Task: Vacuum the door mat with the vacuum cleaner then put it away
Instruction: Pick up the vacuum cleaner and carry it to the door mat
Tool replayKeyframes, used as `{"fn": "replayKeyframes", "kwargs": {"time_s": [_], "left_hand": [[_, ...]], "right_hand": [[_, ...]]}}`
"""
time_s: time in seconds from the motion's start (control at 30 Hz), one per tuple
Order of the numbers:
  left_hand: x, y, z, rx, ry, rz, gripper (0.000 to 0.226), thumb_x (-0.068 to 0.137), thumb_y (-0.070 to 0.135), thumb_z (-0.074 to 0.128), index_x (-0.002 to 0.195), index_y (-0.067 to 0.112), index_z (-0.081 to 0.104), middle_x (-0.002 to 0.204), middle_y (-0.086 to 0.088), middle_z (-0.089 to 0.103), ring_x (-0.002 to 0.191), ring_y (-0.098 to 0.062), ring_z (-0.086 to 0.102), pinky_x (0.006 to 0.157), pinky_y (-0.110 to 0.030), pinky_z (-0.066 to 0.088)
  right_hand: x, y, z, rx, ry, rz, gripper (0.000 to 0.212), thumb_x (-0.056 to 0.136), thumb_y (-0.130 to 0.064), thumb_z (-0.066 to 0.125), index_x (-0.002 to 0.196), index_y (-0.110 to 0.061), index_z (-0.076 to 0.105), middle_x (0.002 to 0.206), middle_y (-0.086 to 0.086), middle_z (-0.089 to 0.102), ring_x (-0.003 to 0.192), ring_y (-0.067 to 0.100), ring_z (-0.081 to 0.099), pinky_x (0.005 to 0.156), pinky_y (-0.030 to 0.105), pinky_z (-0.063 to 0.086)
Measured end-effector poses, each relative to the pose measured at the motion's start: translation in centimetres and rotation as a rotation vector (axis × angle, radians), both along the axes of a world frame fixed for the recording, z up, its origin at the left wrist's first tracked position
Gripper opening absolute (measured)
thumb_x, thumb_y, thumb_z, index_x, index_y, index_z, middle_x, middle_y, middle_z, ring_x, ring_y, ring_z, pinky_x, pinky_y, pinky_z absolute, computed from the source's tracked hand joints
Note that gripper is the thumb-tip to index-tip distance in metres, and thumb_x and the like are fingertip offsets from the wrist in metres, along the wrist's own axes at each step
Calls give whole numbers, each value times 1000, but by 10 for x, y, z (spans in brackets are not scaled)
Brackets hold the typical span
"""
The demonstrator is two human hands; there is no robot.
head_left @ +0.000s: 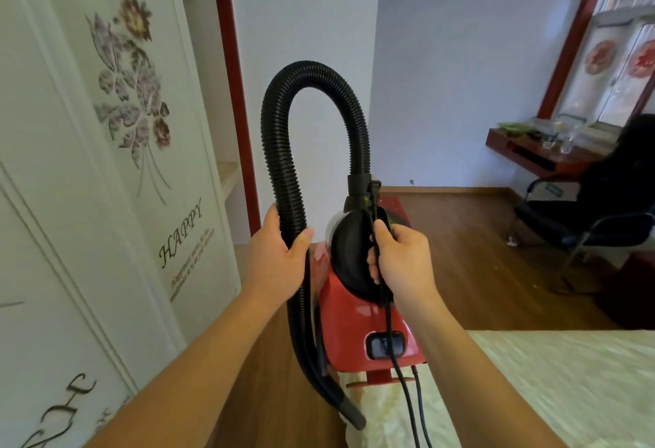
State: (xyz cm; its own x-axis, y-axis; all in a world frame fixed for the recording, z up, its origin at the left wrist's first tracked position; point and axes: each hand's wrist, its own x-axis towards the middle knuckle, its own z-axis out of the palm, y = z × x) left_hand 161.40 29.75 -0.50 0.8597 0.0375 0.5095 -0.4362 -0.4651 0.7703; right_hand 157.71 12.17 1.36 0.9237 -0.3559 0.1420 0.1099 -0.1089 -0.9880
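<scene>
Left hand [280,256]: curled round hose [280,149], left of vacuum cleaner [354,316].
Right hand [398,258]: clenched on its handle [351,259], pinning cord [386,313].
Tip: carry level, hose tucked close.

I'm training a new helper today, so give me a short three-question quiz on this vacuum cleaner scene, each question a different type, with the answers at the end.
1. True or false: the left hand grips the black hose.
2. Multiple choice: the body of the vacuum cleaner is A) blue, B) red, C) green.
3. Fill in: the right hand grips the black power ____ at the top of the machine.
Key: 1 true; 2 B; 3 cord.
</scene>
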Motion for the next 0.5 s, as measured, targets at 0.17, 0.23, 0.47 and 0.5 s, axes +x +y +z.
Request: {"fn": "replayKeyframes", "kwargs": {"time_s": [0.17, 0.23, 0.47, 0.5], "left_hand": [[54, -5, -5, 0, 8, 5, 43, 99, 29, 63, 139, 19, 51, 116, 10, 67, 102, -5, 64, 85, -16, 48], [79, -3, -8, -5, 4, 11, 44, 98, 29, 63, 139, 19, 51, 116, 10, 67, 100, -4, 64, 88, -24, 52], [191, 20, -22, -16, -1, 0, 50, 99, 30, 62, 146, 19, 47, 127, 7, 66, 112, -9, 63, 99, -34, 54], [210, 24, -22, -12, 2, -7, 52, 99, 31, 62, 147, 19, 46, 129, 6, 65, 114, -10, 63, 100, -34, 53]], "right_hand": [[53, -4, -1, 19, 10, 9, 35, 104, -24, 50, 75, -6, 57, 54, 7, 55, 40, 18, 45, 41, 28, 39], [79, -1, -4, 22, 18, 9, 34, 104, -24, 50, 76, -6, 57, 54, 7, 55, 40, 18, 45, 41, 28, 39], [190, 19, -17, 7, 31, -5, 35, 104, -25, 51, 77, -4, 59, 54, 7, 56, 41, 19, 46, 43, 30, 40], [208, 23, -18, 9, 30, -11, 35, 104, -24, 51, 77, -4, 59, 55, 8, 56, 41, 19, 46, 43, 30, 40]]}}
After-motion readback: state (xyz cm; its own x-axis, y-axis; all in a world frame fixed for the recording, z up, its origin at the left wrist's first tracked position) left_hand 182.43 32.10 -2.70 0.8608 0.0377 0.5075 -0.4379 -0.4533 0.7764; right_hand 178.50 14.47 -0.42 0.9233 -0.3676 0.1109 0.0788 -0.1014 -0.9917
